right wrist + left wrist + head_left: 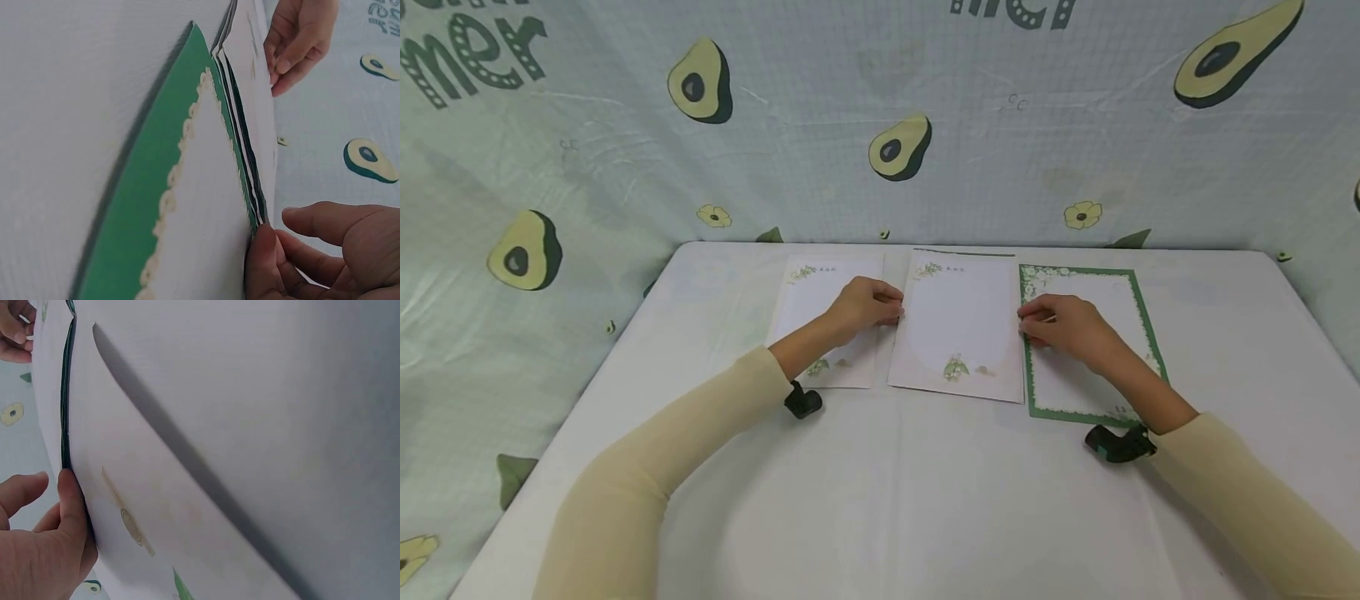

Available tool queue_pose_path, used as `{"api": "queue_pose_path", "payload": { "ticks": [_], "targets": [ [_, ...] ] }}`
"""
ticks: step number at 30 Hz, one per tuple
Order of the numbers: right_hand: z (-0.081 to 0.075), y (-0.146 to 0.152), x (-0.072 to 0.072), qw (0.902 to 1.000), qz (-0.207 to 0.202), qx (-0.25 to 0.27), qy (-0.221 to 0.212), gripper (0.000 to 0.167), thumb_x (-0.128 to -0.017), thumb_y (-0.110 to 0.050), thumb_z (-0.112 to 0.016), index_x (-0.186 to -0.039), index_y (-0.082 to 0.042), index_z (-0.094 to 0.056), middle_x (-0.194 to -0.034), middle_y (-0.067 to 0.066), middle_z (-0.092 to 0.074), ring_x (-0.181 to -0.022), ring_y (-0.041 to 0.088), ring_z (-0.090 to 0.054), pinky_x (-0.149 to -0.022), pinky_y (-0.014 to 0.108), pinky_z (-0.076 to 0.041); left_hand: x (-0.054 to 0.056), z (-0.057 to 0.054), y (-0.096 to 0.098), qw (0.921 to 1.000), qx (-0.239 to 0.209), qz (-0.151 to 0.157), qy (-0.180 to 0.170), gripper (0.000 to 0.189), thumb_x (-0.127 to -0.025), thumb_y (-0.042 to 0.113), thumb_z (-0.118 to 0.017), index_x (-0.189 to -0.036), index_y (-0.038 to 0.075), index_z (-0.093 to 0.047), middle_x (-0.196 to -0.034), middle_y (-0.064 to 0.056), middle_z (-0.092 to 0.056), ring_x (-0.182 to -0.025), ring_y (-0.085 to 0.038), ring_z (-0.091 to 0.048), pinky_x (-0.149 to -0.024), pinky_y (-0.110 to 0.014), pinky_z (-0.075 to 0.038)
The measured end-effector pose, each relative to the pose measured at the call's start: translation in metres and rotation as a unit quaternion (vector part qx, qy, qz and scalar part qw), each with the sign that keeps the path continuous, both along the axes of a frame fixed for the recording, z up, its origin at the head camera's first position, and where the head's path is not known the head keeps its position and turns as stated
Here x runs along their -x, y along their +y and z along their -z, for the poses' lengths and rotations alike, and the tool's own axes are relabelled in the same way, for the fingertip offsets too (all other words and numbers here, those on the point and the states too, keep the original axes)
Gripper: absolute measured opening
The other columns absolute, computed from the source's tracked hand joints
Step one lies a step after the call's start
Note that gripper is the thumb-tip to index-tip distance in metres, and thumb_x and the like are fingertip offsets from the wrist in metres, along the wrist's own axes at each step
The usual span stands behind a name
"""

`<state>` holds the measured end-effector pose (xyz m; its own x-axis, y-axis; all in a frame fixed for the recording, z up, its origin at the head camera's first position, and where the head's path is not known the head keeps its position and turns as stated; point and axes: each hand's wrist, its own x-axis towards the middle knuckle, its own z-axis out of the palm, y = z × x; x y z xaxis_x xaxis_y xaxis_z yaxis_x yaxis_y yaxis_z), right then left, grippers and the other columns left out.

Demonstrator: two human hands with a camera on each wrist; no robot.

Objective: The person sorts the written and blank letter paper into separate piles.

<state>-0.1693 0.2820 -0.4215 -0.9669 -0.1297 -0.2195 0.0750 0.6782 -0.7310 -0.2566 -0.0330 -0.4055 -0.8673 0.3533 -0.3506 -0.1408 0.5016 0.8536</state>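
A small stack of pale printed paper sheets (pixel 962 312) lies at the centre of the table, its top sheet bearing green sprigs. Fingers of my left hand (pixel 863 307) touch the stack's left edge; the left wrist view shows the thumb held apart from the paper. At the opposite edge, my right hand (pixel 1063 327) touches with its fingertips, and its thumb also stands off in the right wrist view. Dark green layers (pixel 240 125) show along that side of the stack. Beneath the right hand is a green-bordered sheet (pixel 1090 383). Another pale sheet (pixel 797 321) lies partly under the left forearm.
The sheets lie on a white-covered table (pixel 925 500). Behind it hangs a pale cloth (pixel 805 183) printed with avocados. A black wrist device (pixel 803 400) is at the left cuff and another black device (pixel 1120 443) at the right.
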Motion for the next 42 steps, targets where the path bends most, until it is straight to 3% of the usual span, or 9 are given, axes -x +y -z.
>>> {"api": "queue_pose_path", "payload": {
  "ticks": [9, 24, 31, 42],
  "targets": [
    [-0.003, -0.007, -0.001, 0.9997, 0.020, 0.012, 0.008, 0.036, -0.102, -0.020, -0.063, -0.131, 0.001, -0.061, -0.116, 0.019, -0.067, -0.092, 0.024, -0.069, -0.078, 0.031, -0.059, 0.003, -0.004, 0.000, 0.9990, -0.027, -0.003, -0.035, 0.032, -0.098, -0.002, -0.065, -0.129, -0.007, -0.062, -0.113, -0.016, -0.063, -0.107, -0.028, -0.070, -0.090, -0.029, -0.061],
    [-0.003, -0.006, 0.005, 1.0000, -0.001, -0.001, 0.010, 0.032, -0.101, -0.019, -0.066, -0.124, 0.003, -0.064, -0.109, 0.017, -0.070, -0.089, 0.022, -0.069, -0.074, 0.029, -0.057, 0.014, -0.007, 0.001, 0.9934, -0.068, -0.021, -0.091, 0.029, -0.096, -0.007, -0.065, -0.125, -0.012, -0.061, -0.106, -0.016, -0.064, -0.080, -0.020, -0.070, -0.086, -0.037, -0.063],
    [-0.004, -0.002, 0.009, 0.9998, 0.012, 0.006, 0.014, 0.030, -0.100, -0.020, -0.066, -0.122, 0.001, -0.066, -0.108, 0.017, -0.073, -0.087, 0.022, -0.069, -0.071, 0.028, -0.056, 0.014, -0.010, 0.002, 0.9931, -0.074, -0.017, -0.089, 0.028, -0.096, -0.007, -0.064, -0.124, -0.011, -0.061, -0.103, -0.015, -0.064, -0.081, -0.021, -0.070, -0.085, -0.037, -0.063],
    [-0.001, -0.004, 0.009, 0.9979, 0.030, 0.056, 0.008, 0.036, -0.099, -0.022, -0.070, -0.123, 0.003, -0.062, -0.114, 0.019, -0.072, -0.091, 0.018, -0.070, -0.070, 0.021, -0.056, 0.013, -0.004, 0.001, 0.9928, -0.095, -0.013, -0.072, 0.025, -0.092, -0.011, -0.068, -0.117, -0.010, -0.065, -0.095, -0.016, -0.070, -0.079, -0.020, -0.072, -0.082, -0.035, -0.064]
  ]
}}
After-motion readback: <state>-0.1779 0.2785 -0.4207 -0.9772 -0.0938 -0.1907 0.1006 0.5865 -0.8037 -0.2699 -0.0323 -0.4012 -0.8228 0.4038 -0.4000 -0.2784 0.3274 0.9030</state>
